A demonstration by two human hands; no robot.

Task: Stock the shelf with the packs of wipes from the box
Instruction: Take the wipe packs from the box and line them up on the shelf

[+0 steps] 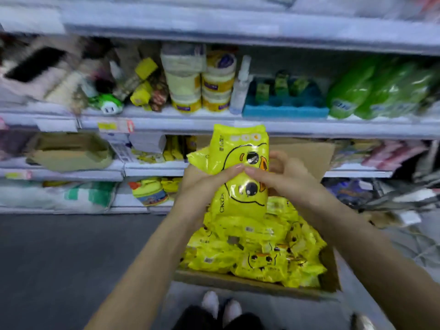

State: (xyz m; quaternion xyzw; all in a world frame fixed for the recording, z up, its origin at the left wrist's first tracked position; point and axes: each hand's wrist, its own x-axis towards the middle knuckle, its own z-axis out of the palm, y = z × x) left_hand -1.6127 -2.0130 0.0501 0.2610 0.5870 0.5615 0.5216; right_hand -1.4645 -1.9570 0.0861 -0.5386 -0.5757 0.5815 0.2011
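Shelves behind; both hands, left and right, clasp 1 upright wipes pack above box.

- A dark grey floor fills the lower left, well below and left of the fingers.
- Pale store shelving runs across the whole view, above and beyond the fingers, in several tiers.
- The tier just above the fingers carries stacked yellow-and-white tubs, a blue tray and green bags.
- Left of the fingers, a lower tier bears a tan carton.
- Everything is blurred, under even indoor light.
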